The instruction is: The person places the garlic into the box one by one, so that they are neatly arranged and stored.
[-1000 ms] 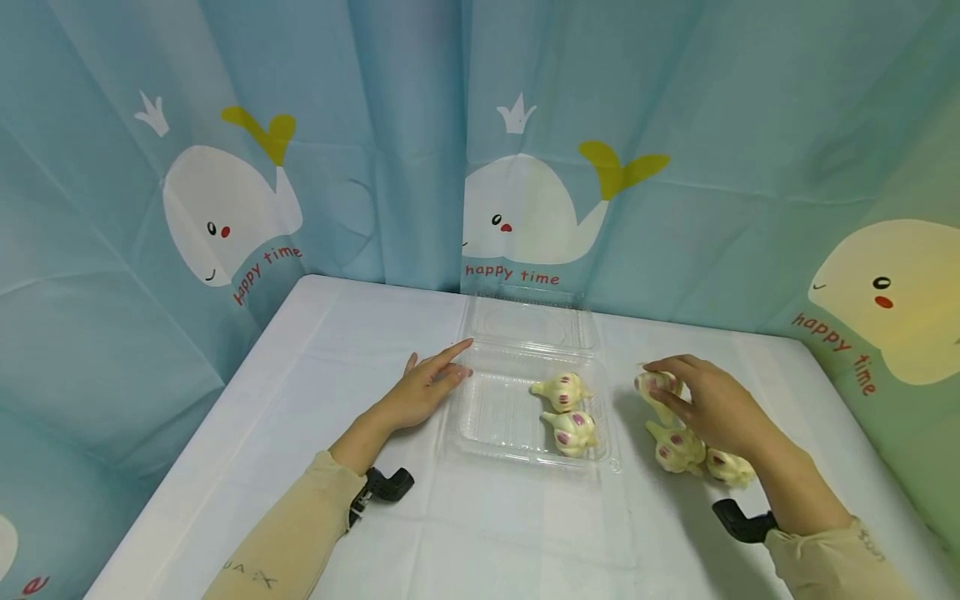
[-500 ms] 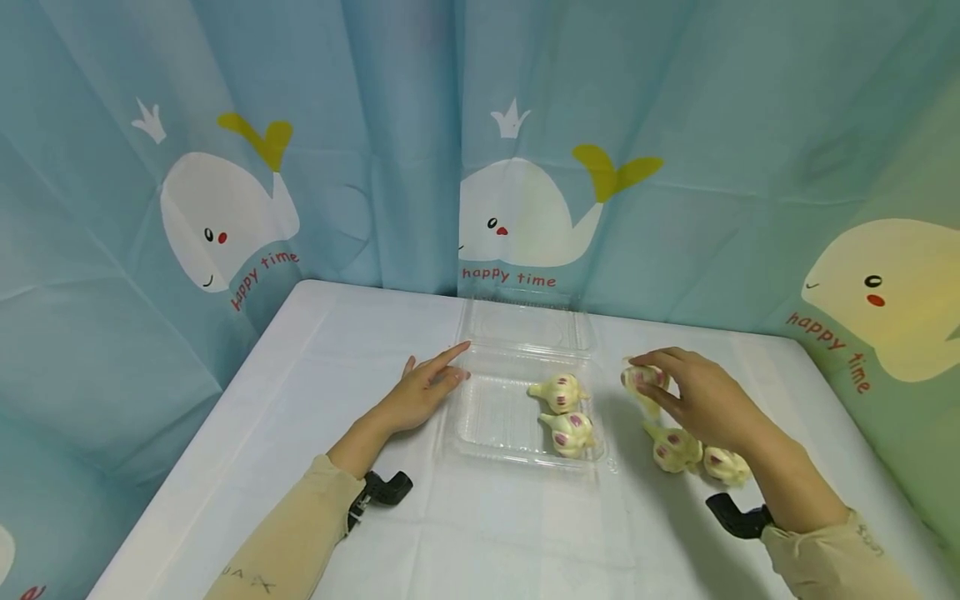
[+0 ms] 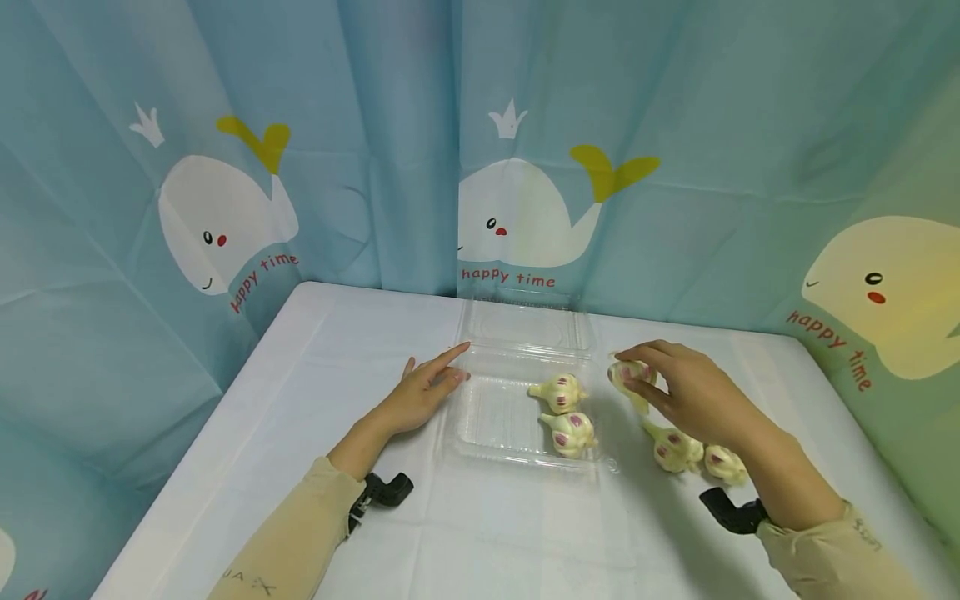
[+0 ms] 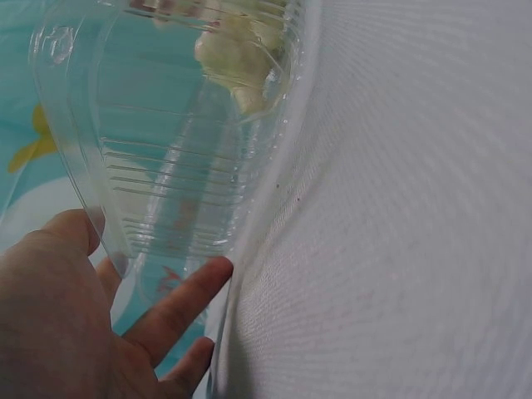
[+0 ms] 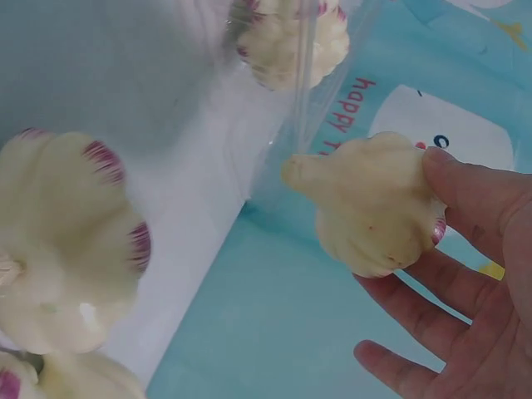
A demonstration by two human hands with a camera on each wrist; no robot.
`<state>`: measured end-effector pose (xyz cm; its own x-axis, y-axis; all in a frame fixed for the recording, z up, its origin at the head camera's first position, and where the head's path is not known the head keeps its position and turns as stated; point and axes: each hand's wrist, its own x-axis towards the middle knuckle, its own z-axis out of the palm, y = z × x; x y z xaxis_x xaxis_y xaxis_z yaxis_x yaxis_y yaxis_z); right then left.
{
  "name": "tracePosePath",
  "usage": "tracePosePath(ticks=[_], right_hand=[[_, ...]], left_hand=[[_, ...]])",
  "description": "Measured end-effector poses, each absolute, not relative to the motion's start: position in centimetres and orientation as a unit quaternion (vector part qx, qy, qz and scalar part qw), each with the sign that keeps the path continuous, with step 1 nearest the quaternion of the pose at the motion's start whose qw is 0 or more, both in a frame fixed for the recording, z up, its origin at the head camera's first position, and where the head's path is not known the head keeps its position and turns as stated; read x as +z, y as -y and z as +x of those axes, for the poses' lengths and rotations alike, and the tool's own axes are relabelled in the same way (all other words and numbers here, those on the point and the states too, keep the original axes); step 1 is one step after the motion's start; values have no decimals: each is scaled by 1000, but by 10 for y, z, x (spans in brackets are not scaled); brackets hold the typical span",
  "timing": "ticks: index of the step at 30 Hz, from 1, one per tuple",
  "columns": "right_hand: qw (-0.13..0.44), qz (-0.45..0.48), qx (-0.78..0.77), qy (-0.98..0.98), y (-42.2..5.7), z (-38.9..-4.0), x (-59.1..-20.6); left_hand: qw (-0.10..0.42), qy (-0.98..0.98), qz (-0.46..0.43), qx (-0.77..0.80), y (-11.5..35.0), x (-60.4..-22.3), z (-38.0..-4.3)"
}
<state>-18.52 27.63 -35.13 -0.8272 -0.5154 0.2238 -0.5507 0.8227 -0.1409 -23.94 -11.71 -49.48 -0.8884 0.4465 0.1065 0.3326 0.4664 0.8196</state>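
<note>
Between thumb and fingers my right hand (image 3: 693, 390) holds a garlic bulb (image 3: 632, 377), just right of the clear plastic box (image 3: 491, 417). The right wrist view shows this garlic bulb (image 5: 374, 204) pinched at its base, its stem pointing away from the palm. Inside the box, two garlic bulbs lie along the right side, a rear one (image 3: 561, 392) and a front one (image 3: 572, 434). My left hand (image 3: 416, 396) rests at the box's left rim with fingers extended. In the left wrist view, the thumb and fingers of the left hand (image 4: 125, 316) touch the box's edge.
Two more garlic bulbs lie on the white table (image 3: 487, 533) beneath my right hand, one nearer the box (image 3: 675, 450) and one further right (image 3: 725, 464). The box's hinged lid (image 3: 528, 323) lies folded back toward the blue whale-print curtain (image 3: 405, 150).
My right hand has carried the garlic bulb leftward, away from the two bulbs on the table and closer to the box. The left hand has stayed at the box's rim.
</note>
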Motion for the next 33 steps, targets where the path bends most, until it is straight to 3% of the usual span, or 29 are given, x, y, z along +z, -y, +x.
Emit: tracePosePath(ticks=[33], right_hand=[[91,342,105,929,-229,-185,-339]], left_hand=[[61,-857,223,460,115,-497,-239]])
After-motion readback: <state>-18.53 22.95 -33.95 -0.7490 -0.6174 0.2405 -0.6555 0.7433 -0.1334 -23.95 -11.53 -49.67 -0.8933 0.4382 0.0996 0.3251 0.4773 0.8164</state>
